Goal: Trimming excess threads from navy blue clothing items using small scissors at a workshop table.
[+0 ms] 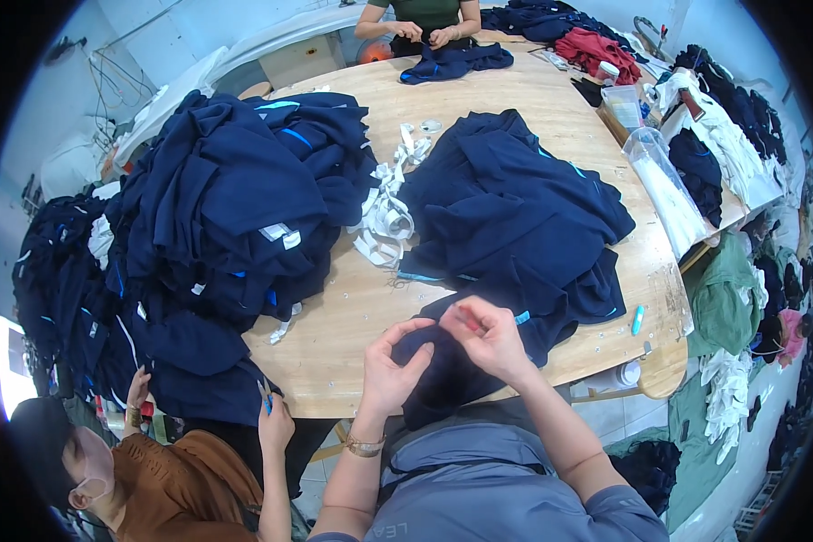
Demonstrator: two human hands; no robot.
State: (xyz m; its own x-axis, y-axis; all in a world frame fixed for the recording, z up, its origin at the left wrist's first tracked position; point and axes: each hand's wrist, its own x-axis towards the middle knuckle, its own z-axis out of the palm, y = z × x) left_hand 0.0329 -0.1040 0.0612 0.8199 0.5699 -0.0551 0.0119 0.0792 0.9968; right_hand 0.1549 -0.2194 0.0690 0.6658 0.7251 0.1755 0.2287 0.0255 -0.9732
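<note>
Head view. The person's two hands are working at the near edge of a round wooden tabletop [334, 348], both on one navy garment [443, 361] that is hanging over that edge toward the lap. The left hand [390, 366] is lying against the garment's left side, its grip narrow, thumb and fingers curling toward each other around a fold of the cloth. The right hand [488, 336] is sitting on top of the same fold, just beside the left; its grip is pinching shut on the cloth, and whether a small tool is also held there cannot be told. A light blue tab [522, 317] is showing on the garment just right of the right hand.

Beyond the hands a heap of navy garments [515, 217] with thin light blue stripes is lying mid-tabletop. A larger pile [235, 208] is filling the left side; white rectangular labels [280, 235] are showing on its face. Between the two piles a tangle of white strips [388, 212] is lying. A small blue pen-shaped object [638, 319] is resting near the right rim. A clear plastic bag [664, 185] is lying along the right edge.

At lower left a second person in a brown top [181, 488] is touching the large pile. At the far side a third person's hands [425, 34] are handling another navy piece [452, 61].
</note>
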